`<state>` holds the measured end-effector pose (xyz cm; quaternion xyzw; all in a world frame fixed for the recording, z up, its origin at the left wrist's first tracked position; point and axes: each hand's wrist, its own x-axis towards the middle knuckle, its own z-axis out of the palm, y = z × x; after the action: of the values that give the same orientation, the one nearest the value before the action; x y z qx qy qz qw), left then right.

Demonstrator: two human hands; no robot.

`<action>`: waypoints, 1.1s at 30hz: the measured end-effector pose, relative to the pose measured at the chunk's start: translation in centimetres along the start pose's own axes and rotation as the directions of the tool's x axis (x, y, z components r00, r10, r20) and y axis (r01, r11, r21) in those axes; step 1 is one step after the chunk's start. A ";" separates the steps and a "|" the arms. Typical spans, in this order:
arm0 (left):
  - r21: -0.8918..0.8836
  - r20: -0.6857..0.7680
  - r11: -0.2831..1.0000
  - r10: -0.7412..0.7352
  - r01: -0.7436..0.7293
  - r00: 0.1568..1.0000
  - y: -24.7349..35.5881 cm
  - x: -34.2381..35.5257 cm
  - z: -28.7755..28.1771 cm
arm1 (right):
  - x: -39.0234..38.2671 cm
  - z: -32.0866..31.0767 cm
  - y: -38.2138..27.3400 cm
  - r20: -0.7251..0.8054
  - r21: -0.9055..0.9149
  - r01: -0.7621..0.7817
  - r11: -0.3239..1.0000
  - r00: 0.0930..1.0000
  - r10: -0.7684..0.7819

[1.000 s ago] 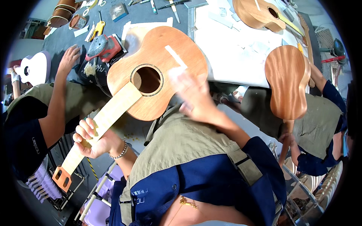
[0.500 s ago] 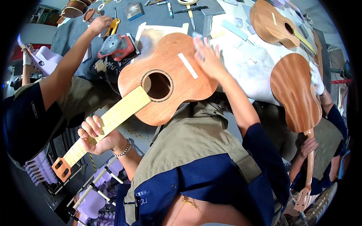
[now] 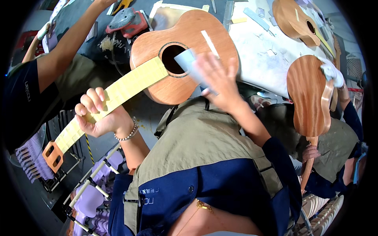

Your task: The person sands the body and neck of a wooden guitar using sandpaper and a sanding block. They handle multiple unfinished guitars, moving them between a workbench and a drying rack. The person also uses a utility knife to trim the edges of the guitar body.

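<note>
A reddish-brown ukulele (image 3: pixel 173 32) with a round soundhole lies slantwise before me, its body at the table edge. Yellow masking tape (image 3: pixel 134 78) covers its fretboard, and a white strip (image 3: pixel 210 44) marks its top. My left hand (image 3: pixel 104 116) is wrapped round the neck, below the soundhole and above the slotted headstock (image 3: pixel 52 156). My right hand (image 3: pixel 220 82), smeared by motion, has its palm and fingers over a pale grey-blue sheet, seemingly sandpaper (image 3: pixel 186 62). The sheet is over the lower right of the body, partly across the soundhole; contact with the wood cannot be told.
A red and grey power sander (image 3: pixel 128 23) lies at the table's left. A co-worker's arm (image 3: pixel 65 49) reaches in there. At right another co-worker's gloved hand (image 3: pixel 332 73) touches a ukulele (image 3: pixel 309 94); another ukulele body (image 3: pixel 293 19) lies behind. A pipe rack (image 3: pixel 84 188) stands lower left.
My right hand, with the sheet, has moved from the body's far edge back toward me, near the soundhole. The ukulele and my left hand appear shifted in the view, which has tilted lower.
</note>
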<state>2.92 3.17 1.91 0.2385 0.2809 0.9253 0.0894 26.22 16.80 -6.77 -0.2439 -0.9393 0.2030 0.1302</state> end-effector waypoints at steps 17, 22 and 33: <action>-0.028 0.044 0.998 -0.048 0.049 0.998 -0.3 1.1 -0.7 | 0.6 -1.2 -5.6 -0.022 -0.332 0.119 0.936 0.991 -0.134; -0.072 0.049 0.996 -0.057 0.060 0.997 -0.7 2.3 -1.9 | -1.1 -1.6 5.3 0.065 0.004 0.469 0.883 0.881 -0.468; -0.062 0.044 0.996 -0.063 0.066 0.997 -0.7 2.5 0.6 | 14.2 -3.1 0.8 -0.007 0.042 0.967 0.251 0.251 -0.968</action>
<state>1.11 4.74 2.96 0.2459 0.2569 0.9252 0.1326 15.58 25.73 -2.33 0.3864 -0.8894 0.1008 0.2224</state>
